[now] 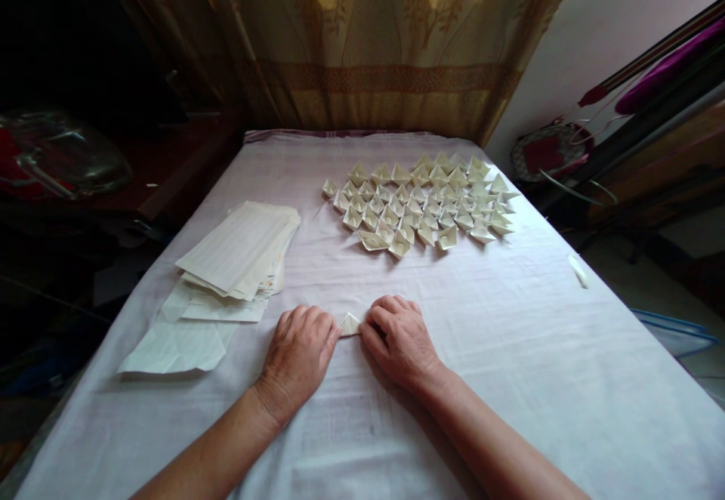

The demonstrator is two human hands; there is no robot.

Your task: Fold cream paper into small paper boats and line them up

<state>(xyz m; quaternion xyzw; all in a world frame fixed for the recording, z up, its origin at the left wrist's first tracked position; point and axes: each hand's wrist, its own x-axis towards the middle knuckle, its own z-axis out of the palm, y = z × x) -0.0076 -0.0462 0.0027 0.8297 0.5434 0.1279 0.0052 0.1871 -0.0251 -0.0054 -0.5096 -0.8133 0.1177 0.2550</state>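
Note:
Both my hands rest knuckles-up on a white cloth-covered table [510, 379]. Between them lies a small folded piece of white paper [350, 324]. My left hand [299, 353] has its fingers curled and pinches the paper's left side. My right hand [396, 341] is curled too and pinches the paper's right side. Only a small triangle of the paper shows between the fingertips. Beyond my hands sit several finished folded paper boats [422, 202], packed close together in rows.
A stack of lined paper sheets [238, 254] lies to the left, with a larger loose sheet [178, 345] under it. A small paper scrap [578, 270] lies near the right edge. A patterned curtain [362, 39] hangs behind the table.

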